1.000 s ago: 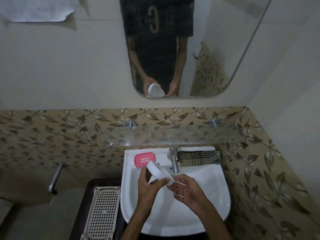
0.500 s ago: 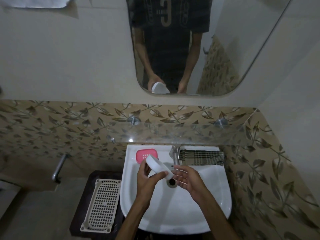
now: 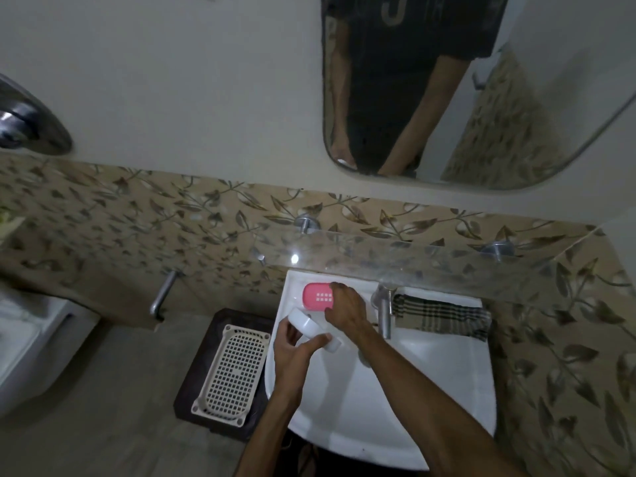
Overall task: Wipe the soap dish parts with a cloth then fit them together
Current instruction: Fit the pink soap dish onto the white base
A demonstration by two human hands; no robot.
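Left fingers [image 3: 316, 340] grip the white dish base [image 3: 311, 327] — right fingers [image 3: 339, 290] curl on the pink insert [image 3: 316, 297].

White sink [image 3: 447, 383], lower centre-right of frame. On its back ledge: pink soap dish insert [image 3: 317, 296] at left, chrome tap [image 3: 383, 313] in the middle, checked cloth [image 3: 444, 315] at right. Left of sink, dark stand [image 3: 206, 346] carries a cream perforated tray [image 3: 232, 373].

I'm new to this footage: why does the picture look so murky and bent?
Head view: dim light greys the white sink; wide-angle lens curves the mirror and walls; a glare spot sits on the glass shelf; left edge smears.
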